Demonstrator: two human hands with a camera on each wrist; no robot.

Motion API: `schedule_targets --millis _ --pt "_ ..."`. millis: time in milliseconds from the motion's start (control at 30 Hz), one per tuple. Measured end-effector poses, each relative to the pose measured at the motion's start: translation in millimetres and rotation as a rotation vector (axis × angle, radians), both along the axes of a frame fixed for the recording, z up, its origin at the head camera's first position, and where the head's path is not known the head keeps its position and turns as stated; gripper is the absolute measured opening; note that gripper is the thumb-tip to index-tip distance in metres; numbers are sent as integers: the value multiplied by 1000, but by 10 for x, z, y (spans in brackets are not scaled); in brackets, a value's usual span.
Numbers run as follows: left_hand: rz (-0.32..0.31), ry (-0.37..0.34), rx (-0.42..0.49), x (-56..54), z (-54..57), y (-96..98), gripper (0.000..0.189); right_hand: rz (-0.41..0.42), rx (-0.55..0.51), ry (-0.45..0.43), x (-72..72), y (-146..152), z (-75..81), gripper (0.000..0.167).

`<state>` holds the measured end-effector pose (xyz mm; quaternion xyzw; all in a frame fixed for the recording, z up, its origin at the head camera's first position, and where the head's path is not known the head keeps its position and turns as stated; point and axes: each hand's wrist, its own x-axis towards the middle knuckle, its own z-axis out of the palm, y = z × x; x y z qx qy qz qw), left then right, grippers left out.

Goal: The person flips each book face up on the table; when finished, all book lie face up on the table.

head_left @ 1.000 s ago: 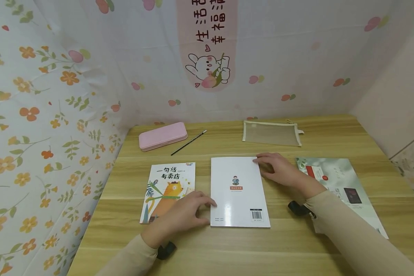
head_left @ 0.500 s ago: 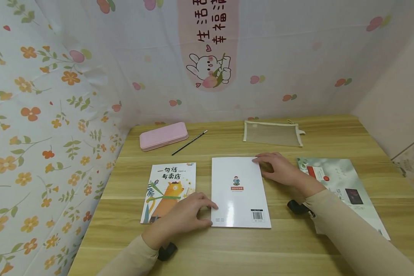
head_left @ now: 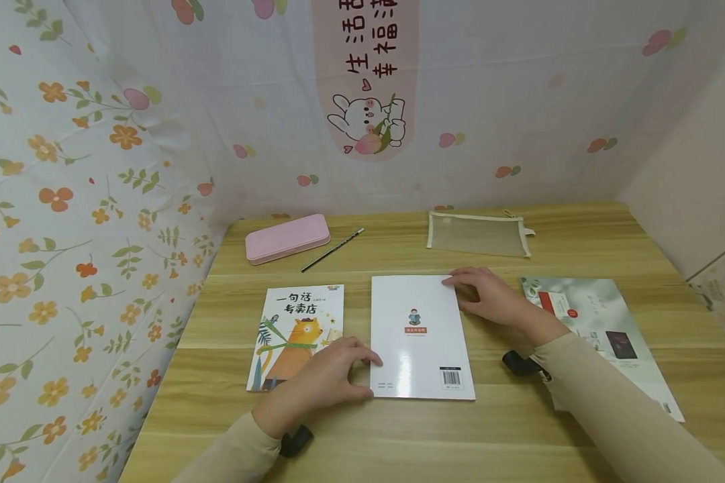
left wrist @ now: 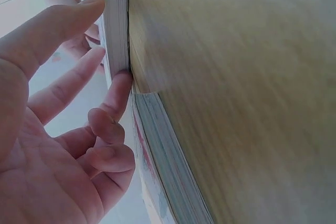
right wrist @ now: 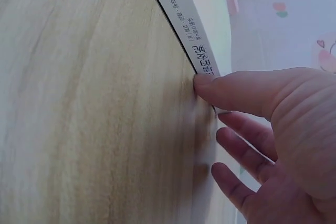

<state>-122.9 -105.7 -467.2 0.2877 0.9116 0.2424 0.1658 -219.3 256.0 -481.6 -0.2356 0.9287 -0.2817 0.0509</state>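
A white, rectangular, glossy-covered paperback book (head_left: 421, 355) lies between two loosely spread hands, long axis roughly twelve-to-six, the left hand (head_left: 327, 373) touching its eight-o'clock edge, the right hand (head_left: 493, 299) its one-o'clock corner, fingertip pressure unclear.

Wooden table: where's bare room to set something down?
Bare tabletop shows between the pencil and mesh pouch, and in front of the white book, between the sleeves. Beside that book it's crowded: the left hand reaches across the picture book, the right hand lies between white book and green book.
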Motion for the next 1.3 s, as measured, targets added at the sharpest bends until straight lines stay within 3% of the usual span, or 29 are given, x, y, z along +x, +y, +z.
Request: schedule_targets --millis 633,900,1300 --pt "17 -22 24 16 23 10 42 -60 -20 37 -2 -14 -21 43" --pt "13 -16 19 38 11 0 42 -26 15 93 -1 41 -68 44" --pt "-12 6 2 93 48 -51 41 46 74 214 59 115 1 42"
